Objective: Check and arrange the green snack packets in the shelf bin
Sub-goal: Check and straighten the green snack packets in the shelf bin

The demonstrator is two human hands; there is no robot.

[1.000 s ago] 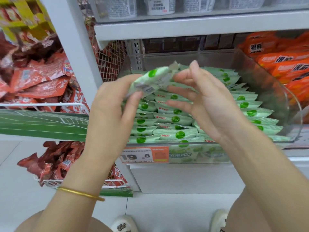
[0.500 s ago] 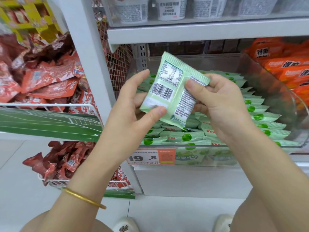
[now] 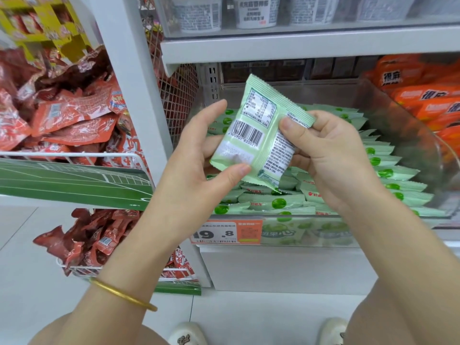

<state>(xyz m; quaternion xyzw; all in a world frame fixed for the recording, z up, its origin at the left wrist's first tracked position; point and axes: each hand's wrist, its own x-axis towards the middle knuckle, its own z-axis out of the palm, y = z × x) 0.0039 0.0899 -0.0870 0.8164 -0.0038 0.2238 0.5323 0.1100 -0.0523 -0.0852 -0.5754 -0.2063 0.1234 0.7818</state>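
One pale green snack packet (image 3: pixel 258 130) is held up above the bin with its back side toward me, barcode and small print showing. My left hand (image 3: pixel 199 165) pinches its lower left edge between thumb and fingers. My right hand (image 3: pixel 331 155) grips its right edge with the thumb on the print. Below and behind lie rows of several green packets (image 3: pixel 388 170) in the clear plastic shelf bin (image 3: pixel 410 135). Part of the rows is hidden by my hands.
An orange price tag (image 3: pixel 226 232) sits on the bin's front. Orange packets (image 3: pixel 428 95) fill the bin to the right. Red packets (image 3: pixel 69 115) lie in wire baskets at left. White cups (image 3: pixel 256 11) stand on the shelf above. A white upright post (image 3: pixel 134 95) separates the sections.
The packet went from edge-on at bin level to lifted and turned with its printed back facing me. Both hands have kept hold of it.
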